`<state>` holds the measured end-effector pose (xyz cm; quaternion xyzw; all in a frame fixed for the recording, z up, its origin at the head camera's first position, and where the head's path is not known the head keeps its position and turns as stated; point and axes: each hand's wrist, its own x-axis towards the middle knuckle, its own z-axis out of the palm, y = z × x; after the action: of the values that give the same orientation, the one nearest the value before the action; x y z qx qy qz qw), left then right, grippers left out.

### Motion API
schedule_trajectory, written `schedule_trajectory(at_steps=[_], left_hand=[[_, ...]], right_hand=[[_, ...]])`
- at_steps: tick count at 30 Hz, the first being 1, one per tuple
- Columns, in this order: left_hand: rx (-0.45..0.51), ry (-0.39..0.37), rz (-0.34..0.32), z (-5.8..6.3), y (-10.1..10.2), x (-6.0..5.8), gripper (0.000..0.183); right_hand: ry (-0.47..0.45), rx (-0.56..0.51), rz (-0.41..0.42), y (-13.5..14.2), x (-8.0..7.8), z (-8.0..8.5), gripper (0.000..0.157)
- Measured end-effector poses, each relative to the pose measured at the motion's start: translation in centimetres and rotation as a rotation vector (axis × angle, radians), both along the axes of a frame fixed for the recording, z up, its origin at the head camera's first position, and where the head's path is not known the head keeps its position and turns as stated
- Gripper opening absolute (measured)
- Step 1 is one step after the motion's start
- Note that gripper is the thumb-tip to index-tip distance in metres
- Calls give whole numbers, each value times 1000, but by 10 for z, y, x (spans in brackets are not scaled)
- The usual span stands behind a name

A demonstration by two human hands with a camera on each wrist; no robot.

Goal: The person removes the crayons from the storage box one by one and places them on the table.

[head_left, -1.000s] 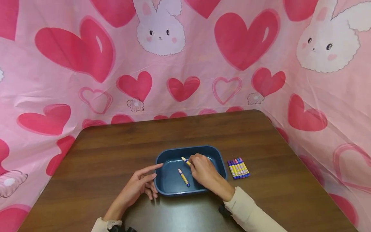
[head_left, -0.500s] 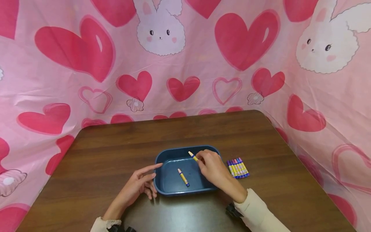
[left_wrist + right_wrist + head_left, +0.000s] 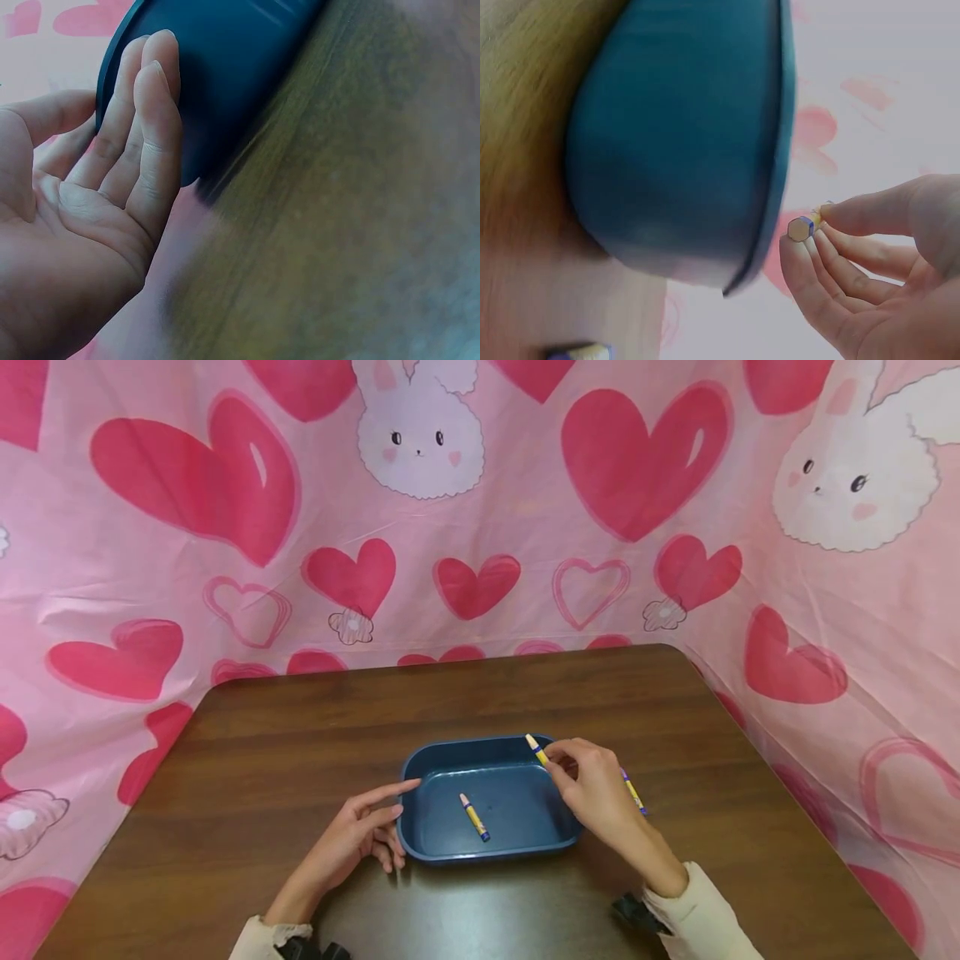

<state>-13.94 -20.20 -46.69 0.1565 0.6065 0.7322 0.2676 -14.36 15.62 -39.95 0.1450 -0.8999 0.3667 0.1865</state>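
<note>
A dark blue rectangular tray (image 3: 525, 814) stands on the table with one crayon (image 3: 474, 817) in it, pale-tipped and yellow-wrapped. Over the tray's right end, my right hand (image 3: 596, 789) pinches another pale-tipped crayon (image 3: 536, 749) between thumb and fingers. Its round end shows in the right wrist view, where the held crayon (image 3: 802, 227) is apart from the tray wall (image 3: 682, 142). My left hand (image 3: 348, 839) is at the tray's left side, its fingers extended and the index fingertip at the rim. In the left wrist view the fingers lie against the tray (image 3: 247, 60).
To the right of the tray, a crayon (image 3: 633, 792) shows past my right hand, which hides the rest of the row there. The brown table (image 3: 315, 727) ends at a pink curtain (image 3: 525, 610) with hearts and rabbits behind it and at the sides.
My right hand has lifted the pinched crayon from inside the tray and carried it rightward to the right rim, now covering most of the crayon row. The left hand stays put.
</note>
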Motion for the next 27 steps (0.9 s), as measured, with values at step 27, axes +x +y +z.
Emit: schedule_trajectory(at_steps=[27], left_hand=[[21, 8, -6, -1, 1, 0, 50]], right_hand=[[-346, -400, -116, 109, -6, -37, 27]])
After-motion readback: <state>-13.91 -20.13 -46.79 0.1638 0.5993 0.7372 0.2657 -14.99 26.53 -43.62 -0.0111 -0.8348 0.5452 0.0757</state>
